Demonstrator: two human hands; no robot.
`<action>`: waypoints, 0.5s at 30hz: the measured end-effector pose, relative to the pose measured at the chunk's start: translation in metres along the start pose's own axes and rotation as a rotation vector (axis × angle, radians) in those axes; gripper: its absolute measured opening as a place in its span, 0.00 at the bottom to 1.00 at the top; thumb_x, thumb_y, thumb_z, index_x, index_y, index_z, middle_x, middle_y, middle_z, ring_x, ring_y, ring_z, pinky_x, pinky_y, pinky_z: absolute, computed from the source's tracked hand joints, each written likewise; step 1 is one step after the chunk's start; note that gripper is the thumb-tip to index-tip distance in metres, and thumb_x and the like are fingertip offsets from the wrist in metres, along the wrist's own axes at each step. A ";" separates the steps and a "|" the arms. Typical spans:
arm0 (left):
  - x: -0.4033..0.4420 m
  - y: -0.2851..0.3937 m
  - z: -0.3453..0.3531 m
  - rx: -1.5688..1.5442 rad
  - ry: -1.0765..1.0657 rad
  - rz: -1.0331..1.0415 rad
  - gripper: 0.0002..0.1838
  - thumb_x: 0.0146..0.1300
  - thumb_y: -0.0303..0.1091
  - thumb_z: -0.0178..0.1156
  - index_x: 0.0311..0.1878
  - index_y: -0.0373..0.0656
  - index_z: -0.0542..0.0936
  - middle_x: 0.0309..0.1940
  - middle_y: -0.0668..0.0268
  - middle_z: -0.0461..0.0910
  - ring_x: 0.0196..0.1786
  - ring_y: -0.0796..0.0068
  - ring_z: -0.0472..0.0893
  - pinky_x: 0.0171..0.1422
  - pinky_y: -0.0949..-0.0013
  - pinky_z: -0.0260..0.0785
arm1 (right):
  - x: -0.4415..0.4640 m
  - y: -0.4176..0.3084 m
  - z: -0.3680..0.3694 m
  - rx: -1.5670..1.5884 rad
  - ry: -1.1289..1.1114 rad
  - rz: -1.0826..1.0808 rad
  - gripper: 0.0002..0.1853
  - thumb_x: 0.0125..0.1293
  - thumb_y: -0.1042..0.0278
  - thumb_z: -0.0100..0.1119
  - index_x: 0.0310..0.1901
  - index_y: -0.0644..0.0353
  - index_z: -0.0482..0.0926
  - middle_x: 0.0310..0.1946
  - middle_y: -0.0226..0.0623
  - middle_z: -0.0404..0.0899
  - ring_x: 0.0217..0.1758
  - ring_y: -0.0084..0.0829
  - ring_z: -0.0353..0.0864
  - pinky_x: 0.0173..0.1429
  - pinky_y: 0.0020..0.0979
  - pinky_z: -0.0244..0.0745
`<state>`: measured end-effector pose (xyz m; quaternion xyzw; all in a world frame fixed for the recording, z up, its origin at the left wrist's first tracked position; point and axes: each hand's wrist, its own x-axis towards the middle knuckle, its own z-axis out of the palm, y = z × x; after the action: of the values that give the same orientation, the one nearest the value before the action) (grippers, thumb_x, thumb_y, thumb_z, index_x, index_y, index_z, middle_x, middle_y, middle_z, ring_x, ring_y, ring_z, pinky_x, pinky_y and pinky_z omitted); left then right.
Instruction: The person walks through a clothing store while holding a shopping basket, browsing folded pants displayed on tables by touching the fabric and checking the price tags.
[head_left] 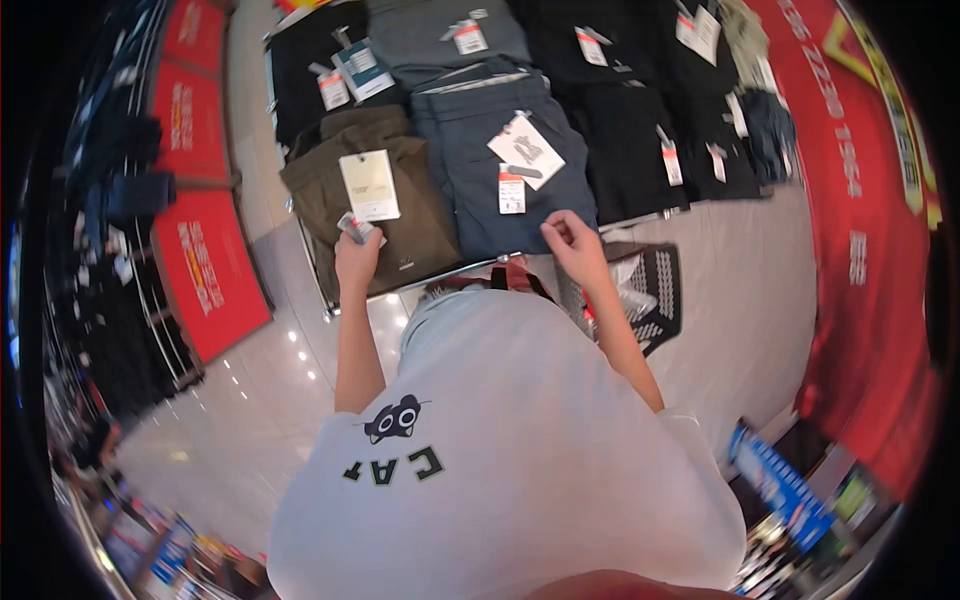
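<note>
My left hand [358, 258] is pinching the tag [352, 226], long axis slanting down-right over brown trousers [420, 190], frame left; my right hand [578, 246], farther off, is hovering empty, loosely curled.

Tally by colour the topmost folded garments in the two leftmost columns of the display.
Black garment: 1
Grey garment: 1
Brown garment, nearest the left hand: 1
Blue garment, nearest the right hand: 1
Total: 4
</note>
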<state>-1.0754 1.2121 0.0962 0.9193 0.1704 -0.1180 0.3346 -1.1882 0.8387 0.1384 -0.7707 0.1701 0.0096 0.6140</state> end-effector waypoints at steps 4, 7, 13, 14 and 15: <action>0.005 -0.004 -0.007 0.055 -0.100 0.076 0.35 0.53 0.55 0.63 0.54 0.32 0.78 0.50 0.41 0.81 0.57 0.43 0.79 0.61 0.52 0.70 | -0.076 0.059 -0.033 0.001 0.424 0.087 0.09 0.70 0.64 0.62 0.42 0.62 0.78 0.26 0.26 0.76 0.27 0.15 0.71 0.32 0.21 0.68; -0.001 0.004 -0.017 -0.011 -0.170 0.127 0.35 0.59 0.53 0.60 0.58 0.28 0.75 0.51 0.42 0.81 0.57 0.46 0.80 0.61 0.56 0.70 | -0.159 0.088 -0.043 -0.044 0.601 0.473 0.20 0.67 0.56 0.66 0.53 0.61 0.75 0.32 0.36 0.79 0.34 0.26 0.79 0.39 0.26 0.74; 0.005 -0.009 -0.018 -0.004 -0.224 0.101 0.39 0.61 0.54 0.60 0.62 0.25 0.72 0.55 0.41 0.79 0.59 0.49 0.79 0.63 0.57 0.68 | -0.274 0.134 -0.010 -0.991 0.923 0.560 0.33 0.55 0.45 0.72 0.56 0.58 0.74 0.51 0.45 0.78 0.48 0.44 0.81 0.47 0.42 0.76; -0.001 -0.005 -0.019 -0.012 -0.216 0.079 0.40 0.61 0.54 0.60 0.63 0.24 0.70 0.57 0.41 0.78 0.60 0.50 0.78 0.65 0.58 0.67 | -0.284 0.155 -0.010 -0.913 0.881 0.565 0.30 0.55 0.47 0.71 0.54 0.57 0.76 0.48 0.45 0.80 0.46 0.46 0.82 0.47 0.43 0.77; -0.009 -0.002 -0.019 -0.023 -0.208 0.054 0.41 0.62 0.54 0.61 0.64 0.24 0.69 0.59 0.41 0.76 0.62 0.51 0.77 0.66 0.58 0.65 | -0.293 0.176 -0.012 -0.836 0.837 0.565 0.26 0.55 0.49 0.70 0.52 0.55 0.78 0.44 0.45 0.82 0.45 0.48 0.83 0.47 0.45 0.77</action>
<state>-1.0820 1.2238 0.1126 0.9024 0.1114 -0.2017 0.3642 -1.5143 0.8671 0.0413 -0.8087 0.5725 -0.0649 0.1183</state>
